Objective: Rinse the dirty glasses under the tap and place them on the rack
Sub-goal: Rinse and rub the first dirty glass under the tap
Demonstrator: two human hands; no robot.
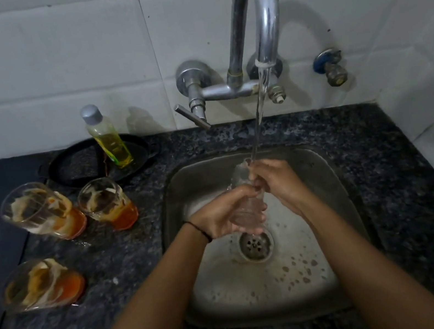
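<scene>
Here both hands' fingers (pixel 246 191) grip the glass (pixel 246 208).

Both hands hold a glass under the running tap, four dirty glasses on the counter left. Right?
No: head view shows three dirty glasses on the counter, not four. Left hand and right hand hold the glass under the running tap.

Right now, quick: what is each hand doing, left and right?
Left hand: grips the lower part of the glass under the running tap.
Right hand: fingers curled round the same glass near its rim.
</scene>
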